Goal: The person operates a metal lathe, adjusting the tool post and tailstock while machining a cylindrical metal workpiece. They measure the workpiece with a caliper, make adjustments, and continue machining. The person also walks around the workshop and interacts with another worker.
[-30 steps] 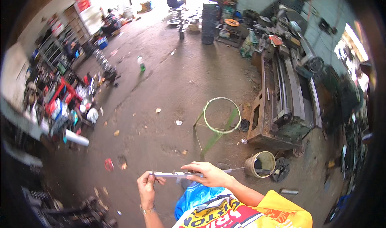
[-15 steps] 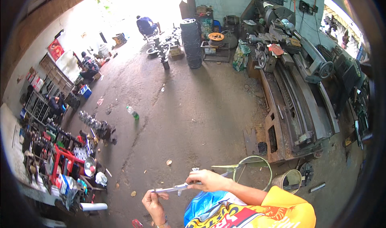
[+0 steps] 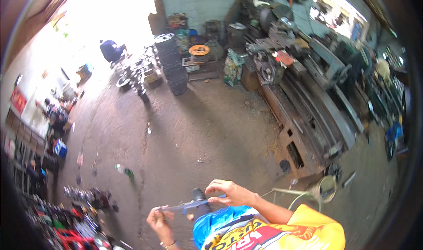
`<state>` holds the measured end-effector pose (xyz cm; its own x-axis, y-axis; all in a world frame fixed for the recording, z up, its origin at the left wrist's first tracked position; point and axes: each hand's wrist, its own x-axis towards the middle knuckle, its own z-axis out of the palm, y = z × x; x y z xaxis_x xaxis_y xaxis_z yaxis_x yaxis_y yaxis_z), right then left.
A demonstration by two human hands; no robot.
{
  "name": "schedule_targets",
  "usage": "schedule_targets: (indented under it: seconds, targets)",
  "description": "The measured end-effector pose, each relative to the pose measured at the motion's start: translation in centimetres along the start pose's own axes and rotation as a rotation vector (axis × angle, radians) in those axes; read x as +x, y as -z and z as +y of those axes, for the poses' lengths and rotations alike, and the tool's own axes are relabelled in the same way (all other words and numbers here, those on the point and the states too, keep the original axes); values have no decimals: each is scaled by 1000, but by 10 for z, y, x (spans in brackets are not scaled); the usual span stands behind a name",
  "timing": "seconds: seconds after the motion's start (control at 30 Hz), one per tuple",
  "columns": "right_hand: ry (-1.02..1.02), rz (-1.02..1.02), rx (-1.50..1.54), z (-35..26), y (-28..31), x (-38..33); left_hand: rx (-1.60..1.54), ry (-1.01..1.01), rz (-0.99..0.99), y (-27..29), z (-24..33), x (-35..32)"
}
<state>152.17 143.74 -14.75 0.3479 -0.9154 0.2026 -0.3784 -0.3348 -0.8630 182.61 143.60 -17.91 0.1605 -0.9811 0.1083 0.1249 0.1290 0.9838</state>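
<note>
A slim grey metal measuring tool (image 3: 183, 205), like a caliper, is held level in front of my chest. My left hand (image 3: 159, 220) grips its left end. My right hand (image 3: 229, 192) pinches its right part, fingers curled over the top. A dark round piece (image 3: 199, 193) sits at the tool just under my right fingers. Below the hands is my bright blue, yellow and red shirt (image 3: 264, 230).
A long grey lathe (image 3: 304, 91) runs along the right. A round-topped metal stand (image 3: 324, 189) is by my right elbow. A stack of dark tyres (image 3: 172, 65) and a seated person (image 3: 110, 51) are far back. Parts racks (image 3: 48, 197) line the left; a green bottle (image 3: 124, 170) lies on the floor.
The view has tilted up and swung, so the hands now sit lower in the picture and the round stand slid right. Both hands keep the same hold on the tool.
</note>
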Motion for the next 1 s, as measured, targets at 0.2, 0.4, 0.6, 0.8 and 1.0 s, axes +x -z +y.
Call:
schedule_targets:
  seconds: [0.2, 0.4, 0.6, 0.8, 1.0]
  targets:
    - [-195, 129, -147, 32, -4, 113, -96, 52, -380, -69, -9, 191]
    - [-329, 355, -26, 76, 53, 177, -79, 226, -676, -139, -26, 319]
    - [-373, 430, -157, 156, 135, 237, -1, 361, -747, -238, -73, 405]
    - [-364, 450, -364, 242, 268, 301, 1, 424, -837, -366, -106, 501]
    - [-364, 633, -463, 292, 410, 362, 96, 436, -912, -473, -116, 594]
